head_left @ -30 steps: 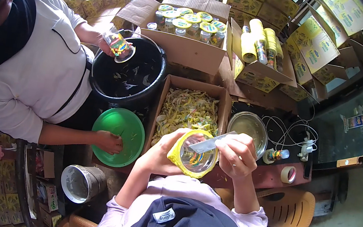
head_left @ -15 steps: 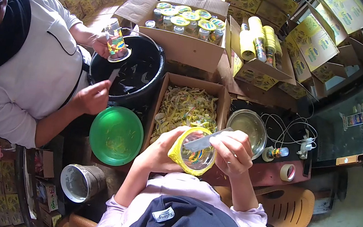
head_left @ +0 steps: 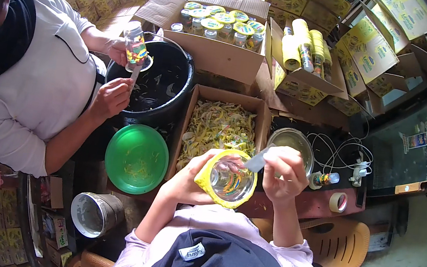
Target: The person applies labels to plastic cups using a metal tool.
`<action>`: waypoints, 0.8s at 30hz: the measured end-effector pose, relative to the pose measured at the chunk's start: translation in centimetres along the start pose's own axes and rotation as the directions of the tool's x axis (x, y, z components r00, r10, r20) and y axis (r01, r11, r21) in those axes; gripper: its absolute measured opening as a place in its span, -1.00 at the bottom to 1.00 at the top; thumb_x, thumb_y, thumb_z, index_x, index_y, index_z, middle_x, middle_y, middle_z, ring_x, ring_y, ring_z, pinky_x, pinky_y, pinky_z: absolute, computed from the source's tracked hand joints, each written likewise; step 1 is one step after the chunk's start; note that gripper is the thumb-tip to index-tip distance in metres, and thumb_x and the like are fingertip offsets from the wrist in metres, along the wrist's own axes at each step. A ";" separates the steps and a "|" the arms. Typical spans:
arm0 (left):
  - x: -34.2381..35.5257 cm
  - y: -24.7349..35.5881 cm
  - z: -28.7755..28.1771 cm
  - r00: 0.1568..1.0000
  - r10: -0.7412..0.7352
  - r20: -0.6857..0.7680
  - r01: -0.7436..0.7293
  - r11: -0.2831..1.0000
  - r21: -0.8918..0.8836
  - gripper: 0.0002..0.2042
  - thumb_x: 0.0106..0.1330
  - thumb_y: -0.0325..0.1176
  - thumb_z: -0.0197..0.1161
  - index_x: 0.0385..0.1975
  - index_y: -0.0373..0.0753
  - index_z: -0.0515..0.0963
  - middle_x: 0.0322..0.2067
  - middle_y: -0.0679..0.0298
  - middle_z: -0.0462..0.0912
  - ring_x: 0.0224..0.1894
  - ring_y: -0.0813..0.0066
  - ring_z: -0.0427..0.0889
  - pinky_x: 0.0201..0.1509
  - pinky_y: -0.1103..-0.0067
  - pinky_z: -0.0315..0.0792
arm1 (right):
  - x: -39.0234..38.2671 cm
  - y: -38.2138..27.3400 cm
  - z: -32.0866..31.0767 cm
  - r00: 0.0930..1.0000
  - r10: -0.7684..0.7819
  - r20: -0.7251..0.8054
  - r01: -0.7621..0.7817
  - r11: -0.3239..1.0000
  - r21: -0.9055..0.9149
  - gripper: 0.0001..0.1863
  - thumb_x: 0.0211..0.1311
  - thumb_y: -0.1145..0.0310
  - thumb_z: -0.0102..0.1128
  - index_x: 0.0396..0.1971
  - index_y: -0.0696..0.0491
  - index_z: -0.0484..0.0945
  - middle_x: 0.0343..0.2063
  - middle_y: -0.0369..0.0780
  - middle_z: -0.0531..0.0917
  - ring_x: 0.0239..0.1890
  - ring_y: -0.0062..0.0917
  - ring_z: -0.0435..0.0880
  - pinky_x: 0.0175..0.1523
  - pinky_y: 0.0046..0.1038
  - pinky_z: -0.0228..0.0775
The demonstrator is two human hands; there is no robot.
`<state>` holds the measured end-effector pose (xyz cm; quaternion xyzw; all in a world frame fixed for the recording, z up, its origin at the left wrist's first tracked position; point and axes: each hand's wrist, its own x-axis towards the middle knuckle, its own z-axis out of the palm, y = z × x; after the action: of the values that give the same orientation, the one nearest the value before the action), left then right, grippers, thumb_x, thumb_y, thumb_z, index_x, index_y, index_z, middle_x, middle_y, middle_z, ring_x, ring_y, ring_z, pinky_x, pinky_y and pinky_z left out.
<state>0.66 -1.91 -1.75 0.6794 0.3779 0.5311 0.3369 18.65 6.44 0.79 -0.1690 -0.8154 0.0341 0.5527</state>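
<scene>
My left hand (head_left: pixel 183 182) is wrapped round a clear plastic jar (head_left: pixel 237 196) with a ragged yellow rim, its round opening tilted up toward me. Coloured print shows through the jar's wall. My right hand (head_left: pixel 286 175) grips a flat grey knife blade (head_left: pixel 256 163), whose tip is at the jar's upper right rim. Much of the knife's other end is hidden in my fingers. Just beyond the jar, yellow plastic trimmings (head_left: pixel 219 129) fill a cardboard box (head_left: pixel 264 116).
At the left, a co-worker holds a printed jar (head_left: pixel 135 50) and a knife over a black bucket (head_left: pixel 188 83). A green basin (head_left: pixel 131 138), a clear round tub (head_left: pixel 309 150), a tape roll (head_left: pixel 338 202) and white cables (head_left: pixel 329 161) lie around. Behind stands a box (head_left: pixel 218 58) of lidded jars.
My right hand has shifted right, drawing the blade from across the jar's opening to its edge. The co-worker's knife has come up against their jar.
</scene>
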 end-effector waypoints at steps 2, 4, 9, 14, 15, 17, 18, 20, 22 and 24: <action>-0.1 -0.1 -0.1 1.000 -0.006 0.000 0.006 0.998 -0.059 -0.28 -0.26 -0.36 0.46 0.01 -0.29 0.26 -0.11 0.13 0.45 -0.06 0.30 0.47 0.06 0.46 0.31 | 0.1 -0.3 -0.5 0.987 0.157 -0.048 -0.152 0.984 0.089 -0.82 -0.19 0.63 0.20 -0.49 0.09 0.55 -0.52 -0.25 0.54 -0.47 -0.46 0.54 -0.38 -0.51 0.41; -0.7 -0.7 0.0 0.999 -0.006 -0.051 0.006 1.000 0.010 -0.25 -0.25 -0.36 0.46 0.04 -0.30 0.23 -0.08 0.15 0.43 -0.03 0.35 0.45 0.08 0.48 0.29 | -0.1 -0.7 -0.6 0.977 0.205 -0.053 -0.197 0.971 0.132 -0.83 -0.18 0.64 0.21 -0.50 0.10 0.54 -0.55 -0.23 0.54 -0.49 -0.47 0.54 -0.39 -0.55 0.39; -1.5 -3.4 1.3 0.981 0.020 -0.192 -0.045 0.991 -0.129 -0.12 -0.21 -0.44 0.43 0.15 -0.27 0.00 0.00 0.08 0.31 0.01 0.30 0.40 0.11 0.45 0.26 | -1.1 -1.8 0.4 0.847 0.531 0.014 -0.493 0.777 0.392 -0.84 -0.10 0.69 0.16 -0.45 0.16 0.50 -0.48 -0.21 0.51 -0.47 -0.61 0.49 -0.38 -0.62 0.34; -0.4 -2.1 1.5 0.961 0.000 -0.276 -0.031 0.994 -0.108 -0.19 -0.16 -0.54 0.32 0.13 -0.24 -0.03 -0.01 0.07 0.28 0.04 0.30 0.34 0.10 0.45 0.25 | -1.5 -3.3 1.4 0.791 0.612 0.027 -0.553 0.694 0.462 -0.85 -0.08 0.68 0.16 -0.45 0.18 0.48 -0.47 -0.20 0.50 -0.48 -0.64 0.47 -0.39 -0.65 0.33; -0.3 -2.0 1.5 0.957 0.020 -0.290 -0.054 0.992 -0.111 -0.20 -0.15 -0.56 0.31 0.12 -0.23 -0.04 0.00 0.06 0.27 0.05 0.29 0.32 0.10 0.44 0.25 | -1.5 -3.6 1.5 0.822 0.570 -0.005 -0.519 0.752 0.406 -0.85 -0.08 0.66 0.17 -0.45 0.18 0.48 -0.49 -0.20 0.51 -0.50 -0.63 0.48 -0.40 -0.65 0.34; -0.4 -2.1 1.7 0.944 0.016 -0.330 -0.055 0.993 -0.107 -0.19 -0.16 -0.57 0.30 0.12 -0.22 -0.06 0.00 0.05 0.27 0.06 0.28 0.32 0.10 0.43 0.25 | -1.5 -3.8 1.7 0.871 0.487 -0.070 -0.448 0.844 0.295 -0.84 -0.11 0.64 0.20 -0.45 0.16 0.49 -0.54 -0.20 0.53 -0.57 -0.61 0.49 -0.45 -0.64 0.34; -0.5 -2.2 1.8 0.929 0.011 -0.370 -0.054 0.993 -0.105 -0.19 -0.16 -0.57 0.29 0.11 -0.21 -0.07 0.01 0.03 0.26 0.06 0.27 0.31 0.10 0.43 0.25 | -1.4 -4.0 1.8 0.871 0.486 -0.071 -0.446 0.844 0.296 -0.84 -0.11 0.64 0.20 -0.45 0.16 0.49 -0.54 -0.20 0.53 -0.57 -0.61 0.49 -0.45 -0.64 0.34; -0.6 -2.5 1.8 0.927 0.029 -0.375 -0.051 0.997 -0.050 -0.18 -0.15 -0.58 0.29 0.12 -0.19 -0.10 0.03 0.01 0.25 0.06 0.26 0.32 0.10 0.42 0.26 | -1.2 -4.5 1.7 0.884 0.459 -0.086 -0.427 0.870 0.246 -0.81 -0.14 0.65 0.22 -0.44 0.14 0.49 -0.54 -0.20 0.53 -0.60 -0.61 0.48 -0.49 -0.64 0.33; -0.5 -2.4 1.9 0.924 0.065 -0.377 -0.080 0.997 -0.022 -0.17 -0.15 -0.59 0.31 0.12 -0.19 -0.10 0.02 0.00 0.24 0.06 0.24 0.33 0.10 0.40 0.27 | -1.4 -4.3 1.9 0.904 0.417 -0.093 -0.391 0.896 0.212 -0.79 -0.17 0.66 0.25 -0.45 0.13 0.50 -0.54 -0.21 0.53 -0.61 -0.62 0.49 -0.51 -0.64 0.35; -0.4 -2.4 2.2 0.920 0.073 -0.384 -0.083 0.996 -0.010 -0.16 -0.15 -0.59 0.33 0.11 -0.19 -0.11 0.02 -0.01 0.24 0.06 0.23 0.34 0.09 0.40 0.28 | -1.2 -4.5 2.1 0.924 0.368 -0.105 -0.351 0.924 0.155 -0.79 -0.18 0.65 0.26 -0.46 0.13 0.51 -0.54 -0.22 0.54 -0.59 -0.61 0.51 -0.50 -0.63 0.39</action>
<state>2.40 -1.23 -4.42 0.5725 0.4020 0.6717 0.2439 16.06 2.13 -0.06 -0.2806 -0.7280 0.1781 0.5996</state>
